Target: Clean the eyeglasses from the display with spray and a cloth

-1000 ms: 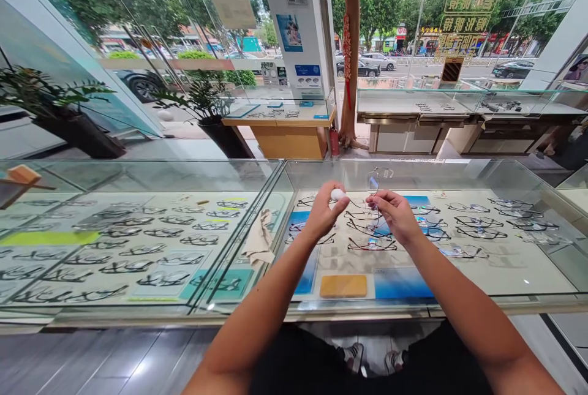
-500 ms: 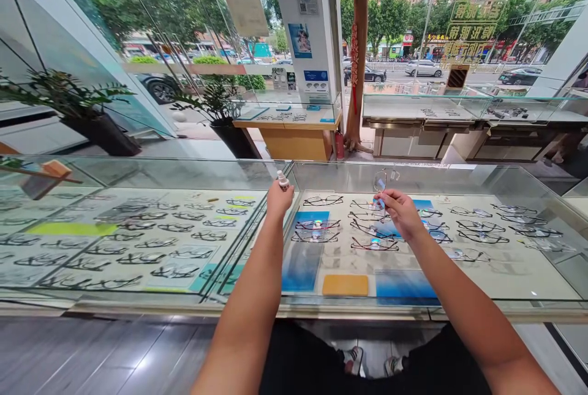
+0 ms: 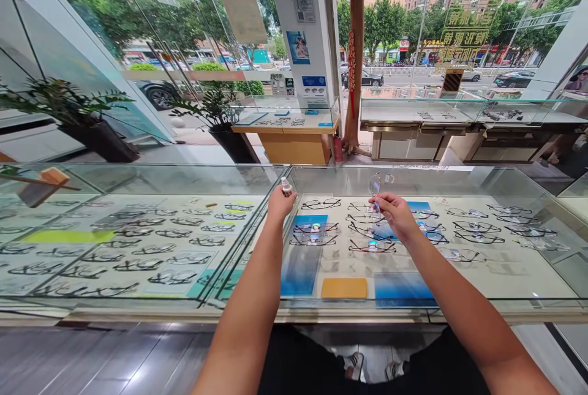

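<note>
My left hand is wrapped around a small white spray bottle, whose cap end sticks up above the fingers. To its right, my right hand pinches a pair of glasses by the lower part. One round, clear lens stands upright above the fingertips; the rest of the frame is thin and hard to make out. Both hands are over the glass display case, the bottle and the glasses apart from each other. Rows of eyeglasses lie inside the case under my right hand.
An orange-yellow pad and blue sheets lie inside the case. More eyeglasses fill the left case. Beyond stand a wooden counter, potted plants, a wooden post and a fire extinguisher.
The glasses in my right hand have shifted slightly left, and their lens is turned a little differently. My left hand keeps its grip on the bottle. The view has tilted slightly.
</note>
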Demonstrator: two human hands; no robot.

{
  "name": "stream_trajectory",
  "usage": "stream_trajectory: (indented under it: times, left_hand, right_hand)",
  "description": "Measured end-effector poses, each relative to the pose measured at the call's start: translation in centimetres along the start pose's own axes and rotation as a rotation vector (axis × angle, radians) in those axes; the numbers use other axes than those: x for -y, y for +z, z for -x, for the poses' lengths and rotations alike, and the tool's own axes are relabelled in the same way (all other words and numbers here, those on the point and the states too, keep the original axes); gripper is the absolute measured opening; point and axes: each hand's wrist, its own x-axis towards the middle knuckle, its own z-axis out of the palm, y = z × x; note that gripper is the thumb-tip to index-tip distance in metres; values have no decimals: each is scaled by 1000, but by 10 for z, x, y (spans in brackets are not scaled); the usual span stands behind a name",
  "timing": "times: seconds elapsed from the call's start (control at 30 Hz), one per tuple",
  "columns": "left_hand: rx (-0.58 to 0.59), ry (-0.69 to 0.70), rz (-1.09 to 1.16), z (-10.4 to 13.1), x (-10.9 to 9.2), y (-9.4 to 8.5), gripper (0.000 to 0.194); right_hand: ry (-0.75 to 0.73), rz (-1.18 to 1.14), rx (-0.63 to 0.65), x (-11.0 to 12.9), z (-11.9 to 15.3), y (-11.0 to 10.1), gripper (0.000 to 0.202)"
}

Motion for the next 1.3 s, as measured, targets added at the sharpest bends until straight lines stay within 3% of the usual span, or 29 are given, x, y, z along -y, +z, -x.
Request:
stream_trajectory:
  times: [0.13, 0.23, 0.37, 0.47, 0.57, 0.67, 0.83, 1.1, 1.2, 1.3]
  left_hand:
    - [-173, 22, 6, 5, -15, -19, 57]
    - [-257, 52, -50, 14, -21, -48, 50]
    - [-152, 24, -226, 30, -8, -83, 28]
    - [-23, -78, -392, 41, 14, -91, 28]
    - [83, -138, -504, 48, 35, -88, 38]
    - [141, -121, -548, 51, 49, -84, 27]
    - [181, -59, -516, 42, 47, -78, 22]
    - [55, 71, -272, 7, -5, -35, 57]
    - [-72, 45, -239, 11, -17, -21, 68]
    - [-222, 32, -227, 25, -18, -20, 72]
  right_hand:
    - [-2, -1, -2, 2, -1, -1, 40]
    - [0, -8, -5, 5, -2, -2, 38]
    - [1, -8, -1, 8, -3, -4, 36]
    - [-5, -9, 0, 9, -4, -4, 36]
    - [-11, -9, 1, 8, -4, -4, 38]
    - [-19, -4, 2, 7, -5, -3, 38]
    - [-23, -4, 5, 7, -7, -3, 35]
    - [-26, -15, -5, 7, -11, -4, 34]
    - [-32, -7, -12, 7, -12, -5, 35]
    - [-36, 0, -10, 8, -12, -6, 35]
